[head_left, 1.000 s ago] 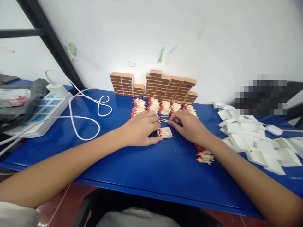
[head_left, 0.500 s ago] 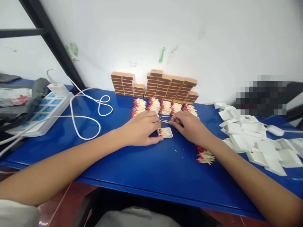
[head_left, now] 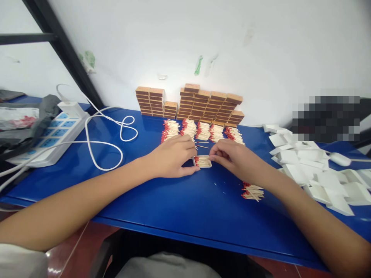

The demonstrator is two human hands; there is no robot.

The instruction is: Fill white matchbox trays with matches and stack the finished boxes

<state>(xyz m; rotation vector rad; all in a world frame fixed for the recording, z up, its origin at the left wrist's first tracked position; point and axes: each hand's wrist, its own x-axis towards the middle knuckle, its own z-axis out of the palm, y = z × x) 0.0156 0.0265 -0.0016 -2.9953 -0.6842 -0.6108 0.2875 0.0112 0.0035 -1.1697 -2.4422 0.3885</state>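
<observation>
A small white matchbox tray [head_left: 206, 166] lies on the blue table, filled with red-headed matches [head_left: 203, 161]. My left hand [head_left: 176, 156] is at its left end, gripping it between thumb and fingers. My right hand [head_left: 228, 156] is at the tray's right end with thumb and forefinger pinched together. What sits between those fingertips, if anything, is too small to make out. Just behind the tray are a couple of loose matches [head_left: 203, 146]. Beyond them stretches a row of match piles [head_left: 203, 131]. Another match pile [head_left: 252, 192] lies below my right wrist.
Stacked brown matchboxes [head_left: 199, 105] stand against the wall. White empty trays [head_left: 315, 166] are heaped at the right, near a white cable plug [head_left: 339, 159]. On the left are a power strip [head_left: 55, 135] and a looped white cable [head_left: 106, 170].
My right hand has moved from the loose matches toward me, down to the tray's right end. My left hand and the tray have stayed in place.
</observation>
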